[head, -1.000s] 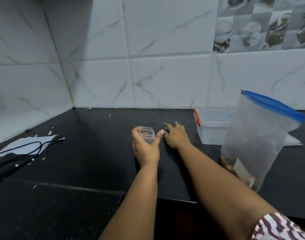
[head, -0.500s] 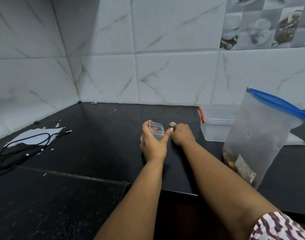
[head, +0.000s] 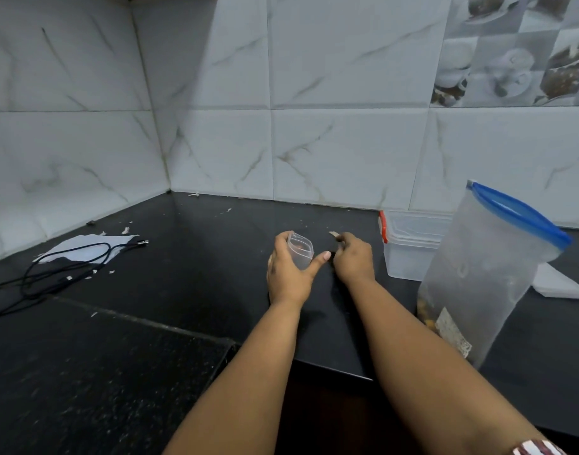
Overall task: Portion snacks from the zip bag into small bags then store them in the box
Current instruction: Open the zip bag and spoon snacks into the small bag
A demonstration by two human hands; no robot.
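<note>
My left hand [head: 287, 277] holds a small clear bag [head: 300, 250] upright with its mouth open, at the middle of the black counter. Just to its right, my right hand [head: 354, 257] is closed with a small pale snack piece [head: 333, 234] pinched at its fingertips, level with the bag's mouth. The large zip bag [head: 488, 267] with a blue seal stands upright at the right; a few snacks lie at its bottom. Behind it and to the left stands the clear plastic box [head: 409, 247] with a red clip, open at the top.
A black cable [head: 61, 274] lies coiled over a white sheet [head: 84, 244] at the left. Another white paper [head: 557, 284] lies behind the zip bag. Small white scraps dot the counter [head: 189, 257]. Tiled walls close the back and left. The counter's front edge runs under my forearms.
My right hand has lifted from the counter with a snack piece in its fingertips, close beside the small bag. My left hand keeps the bag. The camera has tilted up a little.
</note>
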